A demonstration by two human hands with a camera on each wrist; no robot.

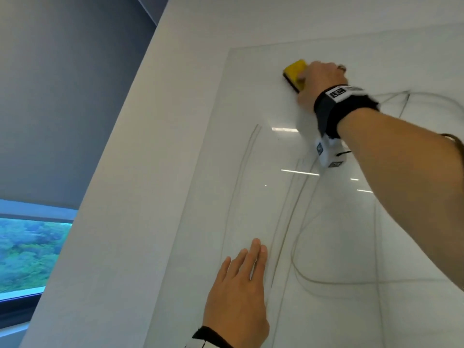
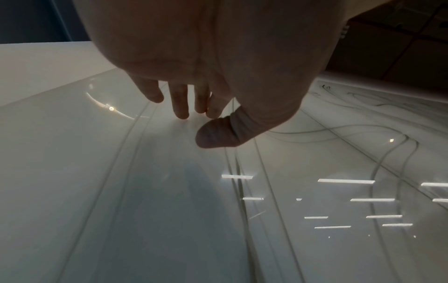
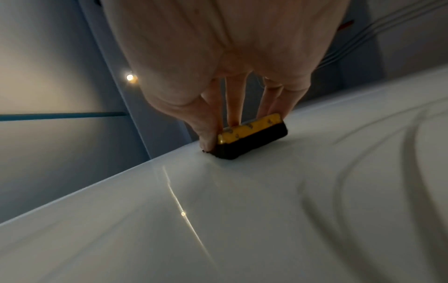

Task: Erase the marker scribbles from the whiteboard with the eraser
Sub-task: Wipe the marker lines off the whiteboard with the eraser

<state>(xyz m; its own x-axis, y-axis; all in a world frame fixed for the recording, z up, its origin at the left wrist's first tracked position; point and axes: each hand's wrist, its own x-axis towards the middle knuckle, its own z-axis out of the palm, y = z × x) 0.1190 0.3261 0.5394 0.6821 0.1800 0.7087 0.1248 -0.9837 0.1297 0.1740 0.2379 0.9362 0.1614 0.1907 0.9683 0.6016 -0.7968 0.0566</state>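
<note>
A glossy wall-mounted whiteboard (image 1: 251,101) carries long thin grey marker lines (image 1: 296,270) across its middle and right. My right hand (image 1: 319,79) grips a yellow eraser (image 1: 295,72) with a black felt base and presses it flat against the board near the upper left corner. In the right wrist view the thumb and fingers (image 3: 232,107) clamp the eraser (image 3: 252,136) from both sides. My left hand (image 1: 241,280) lies flat against the lower board with straight fingers; the left wrist view shows its fingertips (image 2: 180,113) touching the surface beside marker lines (image 2: 240,183).
The board's left edge (image 1: 216,121) meets a plain white wall (image 1: 125,197). Further left a grey roller blind (image 1: 62,84) hangs over a window with greenery (image 1: 30,252). Denser dark scribbles (image 2: 368,99) show near one edge of the board in the left wrist view.
</note>
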